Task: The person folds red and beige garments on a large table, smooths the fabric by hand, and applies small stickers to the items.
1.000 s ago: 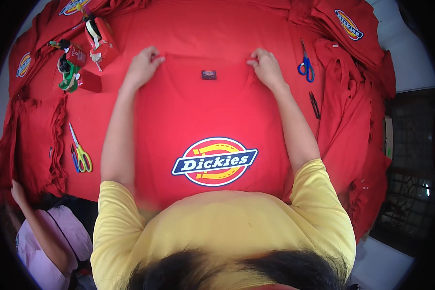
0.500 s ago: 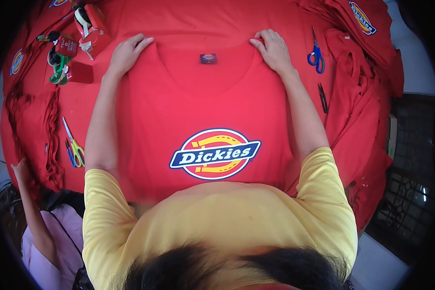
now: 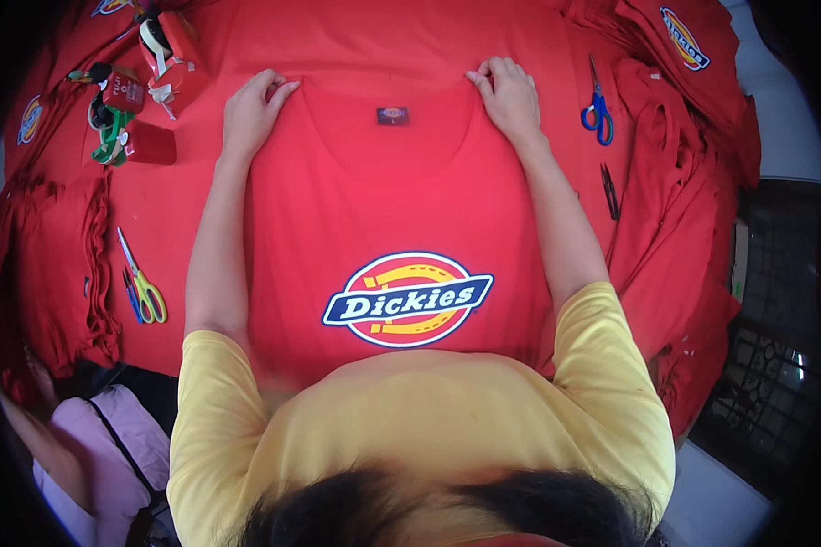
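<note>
Both hands have slid outward along the red T-shirt (image 3: pixel 383 210): left hand (image 3: pixel 251 114) and right hand (image 3: pixel 511 96) now press its shoulders, fingers loosely curled, gripping nothing; shirt lies smoother.

Over the last second both hands slid outward along the shoulders of the red T-shirt (image 3: pixel 401 210). The left hand (image 3: pixel 251 109) flattened beside the collar, and the right hand (image 3: pixel 511 96) curled its fingers (image 3: pixel 488 77) onto the other collar edge.
</note>
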Tool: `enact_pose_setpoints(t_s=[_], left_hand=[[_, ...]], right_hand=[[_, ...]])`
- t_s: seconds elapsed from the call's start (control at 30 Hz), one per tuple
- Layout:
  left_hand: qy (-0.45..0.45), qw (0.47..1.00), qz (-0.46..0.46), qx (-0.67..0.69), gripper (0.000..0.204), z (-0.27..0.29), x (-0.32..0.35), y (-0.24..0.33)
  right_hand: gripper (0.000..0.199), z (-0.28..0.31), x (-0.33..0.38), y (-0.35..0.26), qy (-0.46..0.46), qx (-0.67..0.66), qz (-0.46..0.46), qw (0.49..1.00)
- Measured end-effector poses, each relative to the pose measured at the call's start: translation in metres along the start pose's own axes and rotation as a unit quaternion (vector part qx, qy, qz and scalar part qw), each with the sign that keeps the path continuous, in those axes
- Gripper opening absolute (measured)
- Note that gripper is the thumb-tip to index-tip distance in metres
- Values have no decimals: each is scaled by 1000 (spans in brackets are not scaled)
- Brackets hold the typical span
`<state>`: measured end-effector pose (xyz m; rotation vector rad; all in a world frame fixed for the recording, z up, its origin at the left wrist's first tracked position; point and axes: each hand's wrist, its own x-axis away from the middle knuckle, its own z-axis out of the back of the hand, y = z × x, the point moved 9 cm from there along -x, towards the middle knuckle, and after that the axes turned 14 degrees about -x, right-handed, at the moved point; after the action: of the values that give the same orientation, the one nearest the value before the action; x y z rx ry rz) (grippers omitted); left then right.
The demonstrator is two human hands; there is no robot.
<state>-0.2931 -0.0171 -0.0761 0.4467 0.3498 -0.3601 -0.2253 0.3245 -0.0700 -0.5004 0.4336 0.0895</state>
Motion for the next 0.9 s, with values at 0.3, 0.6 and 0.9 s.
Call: enact_pose_setpoints(t_s=[0.3, 0.6, 0.9], left_hand=[[1, 999, 23, 26, 25, 2, -1, -1], [-11, 999, 24, 25, 24, 3, 1, 0], [-87, 964, -209, -143, 29, -5, 97, 192]], right_hand=[[25, 0, 1, 4, 12, -6, -46, 999], [27, -1, 2, 3, 7, -4, -43, 999], [30, 4, 6, 10, -46, -106, 1, 993]])
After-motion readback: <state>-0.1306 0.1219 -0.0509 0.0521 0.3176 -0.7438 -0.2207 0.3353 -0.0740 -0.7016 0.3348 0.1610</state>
